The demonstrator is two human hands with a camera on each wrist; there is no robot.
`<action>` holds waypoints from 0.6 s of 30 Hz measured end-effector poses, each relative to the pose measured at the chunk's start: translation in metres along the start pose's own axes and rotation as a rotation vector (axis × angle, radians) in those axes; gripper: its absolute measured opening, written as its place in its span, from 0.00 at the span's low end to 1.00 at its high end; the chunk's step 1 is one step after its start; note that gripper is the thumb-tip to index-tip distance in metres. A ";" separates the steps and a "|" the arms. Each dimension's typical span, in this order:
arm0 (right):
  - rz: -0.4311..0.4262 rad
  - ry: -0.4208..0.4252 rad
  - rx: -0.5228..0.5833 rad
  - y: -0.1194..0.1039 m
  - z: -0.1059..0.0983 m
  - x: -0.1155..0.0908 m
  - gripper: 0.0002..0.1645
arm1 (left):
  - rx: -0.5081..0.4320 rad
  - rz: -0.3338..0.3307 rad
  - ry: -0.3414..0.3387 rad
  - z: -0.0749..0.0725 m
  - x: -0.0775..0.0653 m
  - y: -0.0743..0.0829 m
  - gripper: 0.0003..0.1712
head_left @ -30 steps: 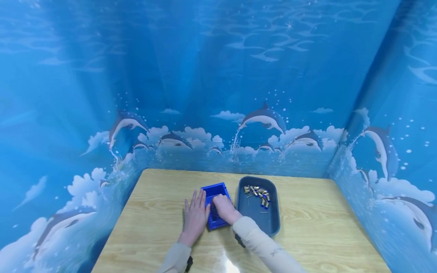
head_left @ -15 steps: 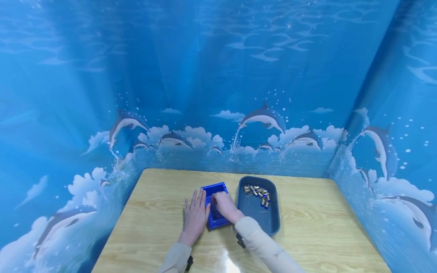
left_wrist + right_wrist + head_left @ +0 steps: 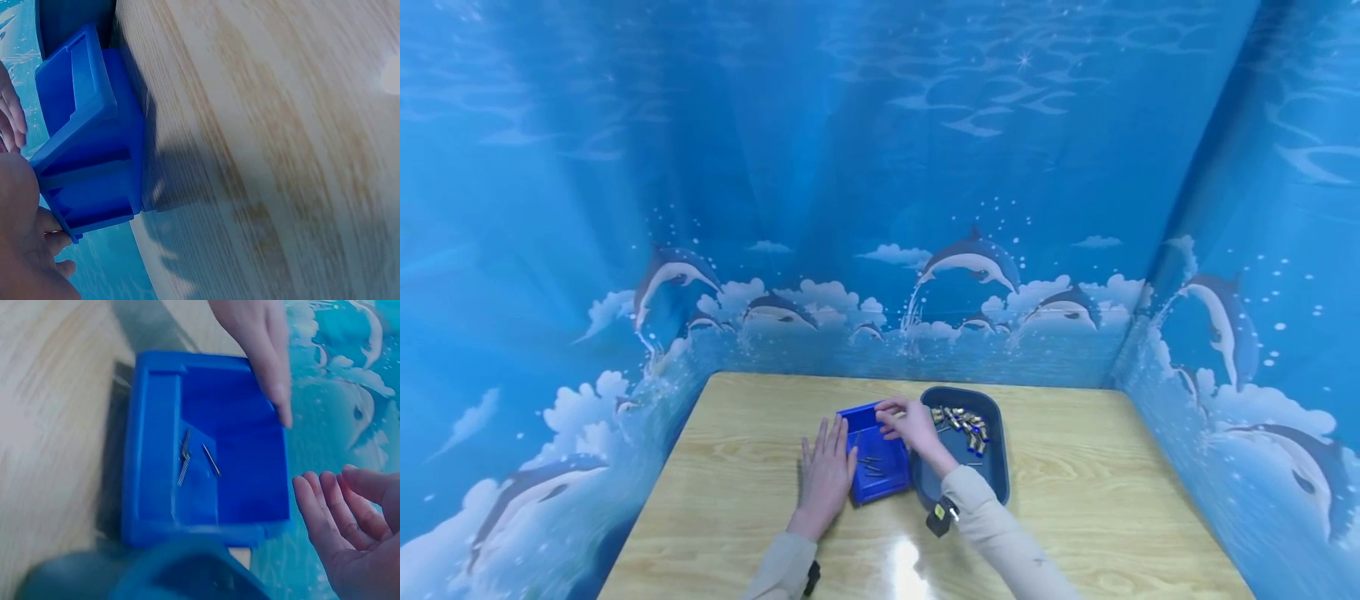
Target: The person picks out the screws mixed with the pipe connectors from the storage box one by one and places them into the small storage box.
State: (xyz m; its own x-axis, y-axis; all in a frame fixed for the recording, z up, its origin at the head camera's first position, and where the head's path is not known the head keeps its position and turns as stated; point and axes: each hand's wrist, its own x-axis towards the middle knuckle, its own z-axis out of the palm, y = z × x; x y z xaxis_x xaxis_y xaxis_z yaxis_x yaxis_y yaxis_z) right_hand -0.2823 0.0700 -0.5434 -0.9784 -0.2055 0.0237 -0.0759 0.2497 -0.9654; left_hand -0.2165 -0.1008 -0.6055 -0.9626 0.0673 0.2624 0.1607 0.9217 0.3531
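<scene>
A blue plastic bin point(image 3: 891, 479) stands on the table, with several thin metal pieces point(image 3: 185, 457) on its floor; some look threaded like screws. My left hand point(image 3: 827, 477) lies along the bin's left side, its fingers straight and touching the wall. In the right wrist view, that hand's fingers reach down along the rim. My right hand point(image 3: 919, 429) is raised over the bin's far right corner, beside the grey tray. Its fingers point(image 3: 337, 500) are loosely bent with the thumb near them, and nothing shows between them.
Right beside the bin stands a dark grey tray point(image 3: 997, 487). It holds several brass-coloured fittings with blue ends point(image 3: 973, 429) and a thin metal pin point(image 3: 973, 464). A blue dolphin-print curtain point(image 3: 820, 208) closes off the back and sides of the wooden table point(image 3: 1090, 483).
My right hand has lifted out of the bin and moved up and to the right, uncovering the metal pieces inside. The left hand keeps its place at the bin's side.
</scene>
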 end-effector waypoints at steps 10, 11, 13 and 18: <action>0.042 0.093 -0.021 0.001 -0.051 -0.001 0.14 | 0.015 -0.011 -0.021 0.002 0.000 -0.002 0.35; 0.052 0.102 -0.021 0.002 -0.056 -0.002 0.14 | 0.016 -0.013 -0.022 0.002 0.000 -0.002 0.35; 0.066 0.116 -0.025 0.003 -0.067 -0.004 0.15 | 0.018 -0.019 -0.027 0.001 0.000 -0.001 0.35; 0.064 0.124 -0.137 0.010 -0.090 -0.011 0.14 | 0.013 -0.026 -0.031 0.001 0.000 0.001 0.35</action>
State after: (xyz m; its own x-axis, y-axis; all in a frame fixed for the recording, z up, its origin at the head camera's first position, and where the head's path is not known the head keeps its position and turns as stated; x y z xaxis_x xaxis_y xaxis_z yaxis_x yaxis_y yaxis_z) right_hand -0.2894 0.1601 -0.5304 -0.9976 -0.0691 0.0035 -0.0300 0.3870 -0.9216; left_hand -0.2167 -0.0995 -0.6061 -0.9726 0.0551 0.2258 0.1332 0.9282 0.3475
